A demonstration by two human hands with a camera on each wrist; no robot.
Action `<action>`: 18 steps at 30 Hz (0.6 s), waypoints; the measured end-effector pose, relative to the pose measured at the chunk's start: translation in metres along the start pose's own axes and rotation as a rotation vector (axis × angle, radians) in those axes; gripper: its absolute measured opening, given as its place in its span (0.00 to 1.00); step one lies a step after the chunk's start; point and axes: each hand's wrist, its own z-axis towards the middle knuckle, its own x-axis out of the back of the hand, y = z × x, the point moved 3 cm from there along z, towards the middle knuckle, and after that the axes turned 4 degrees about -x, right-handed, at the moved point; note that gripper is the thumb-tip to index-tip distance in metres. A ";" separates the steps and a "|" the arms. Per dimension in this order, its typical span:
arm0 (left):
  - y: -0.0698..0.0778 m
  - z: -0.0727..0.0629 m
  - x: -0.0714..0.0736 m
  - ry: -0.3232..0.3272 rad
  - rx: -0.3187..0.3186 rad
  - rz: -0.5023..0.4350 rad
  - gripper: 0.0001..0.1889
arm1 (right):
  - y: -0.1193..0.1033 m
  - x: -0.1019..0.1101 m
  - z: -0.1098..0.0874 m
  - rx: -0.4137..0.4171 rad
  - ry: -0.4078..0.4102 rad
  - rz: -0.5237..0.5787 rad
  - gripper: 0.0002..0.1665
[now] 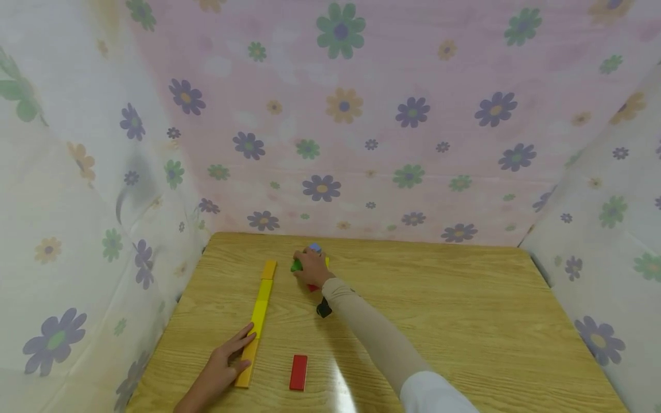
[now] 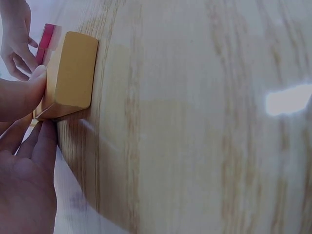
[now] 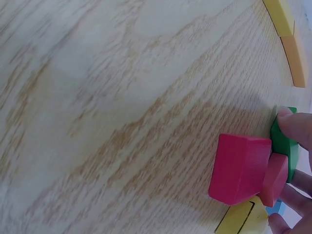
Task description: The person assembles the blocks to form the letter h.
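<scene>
A straight row of yellow blocks and orange blocks runs along the left of the table. At its near end my left hand holds the nearest orange block, thumb on one side and fingers on the other. Farther off, my right hand reaches over a small cluster of blocks. Its thumb lies on a green block, with the fingers around the far side. Against the green one are a large red block and a smaller red piece. A yellow block with a black line and a blue block adjoin them.
A separate red block lies flat near the front of the wooden table. Flowered cloth hangs at the back and both sides. A black device sits at the right wrist.
</scene>
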 end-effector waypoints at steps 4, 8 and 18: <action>-0.002 0.001 -0.002 -0.010 0.048 0.007 0.30 | 0.002 -0.001 -0.002 0.006 0.010 0.011 0.23; -0.004 0.002 -0.001 -0.010 0.065 0.019 0.30 | 0.002 0.000 0.000 0.040 0.042 0.019 0.22; -0.003 0.002 -0.001 0.020 0.024 0.016 0.30 | -0.005 0.018 -0.005 0.155 -0.011 0.121 0.24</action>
